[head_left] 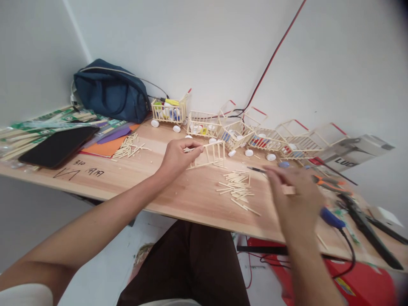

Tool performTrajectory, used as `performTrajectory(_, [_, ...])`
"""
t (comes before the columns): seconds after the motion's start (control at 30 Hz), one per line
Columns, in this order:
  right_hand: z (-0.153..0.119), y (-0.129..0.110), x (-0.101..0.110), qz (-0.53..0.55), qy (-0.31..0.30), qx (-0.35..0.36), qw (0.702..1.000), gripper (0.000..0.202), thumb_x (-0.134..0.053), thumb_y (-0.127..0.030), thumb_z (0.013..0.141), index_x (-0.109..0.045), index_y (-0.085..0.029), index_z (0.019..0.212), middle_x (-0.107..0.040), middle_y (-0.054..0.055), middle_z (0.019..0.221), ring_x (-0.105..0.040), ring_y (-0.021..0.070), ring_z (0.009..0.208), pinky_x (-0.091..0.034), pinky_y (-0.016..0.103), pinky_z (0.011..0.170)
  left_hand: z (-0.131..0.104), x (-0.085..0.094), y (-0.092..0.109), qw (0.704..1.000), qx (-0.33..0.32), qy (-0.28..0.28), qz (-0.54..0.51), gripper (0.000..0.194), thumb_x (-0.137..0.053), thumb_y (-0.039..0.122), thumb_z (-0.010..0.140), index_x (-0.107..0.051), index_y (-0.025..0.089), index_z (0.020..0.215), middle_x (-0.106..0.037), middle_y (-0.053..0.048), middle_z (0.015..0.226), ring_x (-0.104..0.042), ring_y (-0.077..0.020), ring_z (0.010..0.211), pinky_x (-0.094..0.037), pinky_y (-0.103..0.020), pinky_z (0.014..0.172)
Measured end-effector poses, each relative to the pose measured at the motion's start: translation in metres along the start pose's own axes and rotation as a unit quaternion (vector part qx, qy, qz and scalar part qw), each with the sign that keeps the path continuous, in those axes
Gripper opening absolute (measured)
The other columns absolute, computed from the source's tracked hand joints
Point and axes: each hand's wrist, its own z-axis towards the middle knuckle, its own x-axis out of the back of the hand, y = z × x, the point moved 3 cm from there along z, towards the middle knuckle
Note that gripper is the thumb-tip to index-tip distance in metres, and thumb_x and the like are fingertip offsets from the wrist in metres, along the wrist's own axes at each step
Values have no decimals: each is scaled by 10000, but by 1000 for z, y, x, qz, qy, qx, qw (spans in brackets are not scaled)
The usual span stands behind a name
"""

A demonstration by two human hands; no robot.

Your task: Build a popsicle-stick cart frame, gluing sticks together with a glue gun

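My left hand [181, 154] pinches a small ladder-like frame of pale wooden sticks [210, 154] by its left end, just over the table. My right hand [295, 193] is smeared by motion, its fingers bent inward around something I cannot make out. Beside its thumb a thin dark metal tip [256, 169] sticks out. On its other side shows a blue corded handle [333, 218]; whether the hand grips this tool is unclear. Between the hands lies a loose heap of short sticks [237, 186].
Several stick-built carts [168, 112] with white wheels line the wall. A blue bag [111, 91], a black phone [59, 146], orange paper [103, 146] and another stick pile [129, 146] lie left. Orange-handled pliers [330, 183] and black tools [366, 229] lie right.
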Motion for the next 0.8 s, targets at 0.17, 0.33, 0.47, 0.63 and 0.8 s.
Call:
performTrajectory(0.17, [5, -72, -64, 114, -41, 27, 992, 210, -574, -324, 922, -755, -221, 954, -620, 29, 762, -560, 158, 694, -425, 299, 695, 2, 0, -4, 1000, 2, -8, -17, 140, -666, 273, 769, -729, 147, 758, -691, -2, 672, -555, -88, 505, -435, -209, 510])
performTrajectory(0.33, [12, -75, -93, 81, -27, 34, 996, 169, -592, -294, 917, -739, -221, 955, -602, 16, 759, -533, 159, 683, -376, 295, 670, 2, 0, -3, 1000, 7, -15, -26, 144, -668, 279, 776, -725, 149, 750, -688, -4, 675, -559, -86, 511, -436, -203, 523])
performTrajectory(0.47, [13, -74, -99, 53, -7, 46, 997, 155, -594, -295, 922, -725, -214, 938, -594, 11, 756, -529, 162, 691, -366, 298, 680, 1, -1, -1, 999, 9, -26, -25, 138, -665, 271, 780, -723, 150, 747, -690, -7, 673, -572, -90, 516, -438, -203, 524])
performTrajectory(0.63, [13, -76, -105, 34, -9, 60, 998, 158, -581, -299, 934, -700, -208, 883, -593, 14, 772, -532, 167, 725, -361, 298, 698, 0, -1, -1, 999, 20, -25, -33, 135, -668, 266, 774, -726, 144, 763, -698, -12, 690, -592, -97, 509, -452, -209, 517])
performTrajectory(0.8, [13, -75, -110, 16, -18, 68, 997, 180, -560, -303, 943, -668, -205, 840, -602, 18, 780, -527, 171, 727, -353, 305, 718, 0, -2, -4, 999, 27, -19, -24, 136, -664, 264, 776, -721, 141, 764, -695, -11, 684, -610, -104, 511, -460, -215, 527])
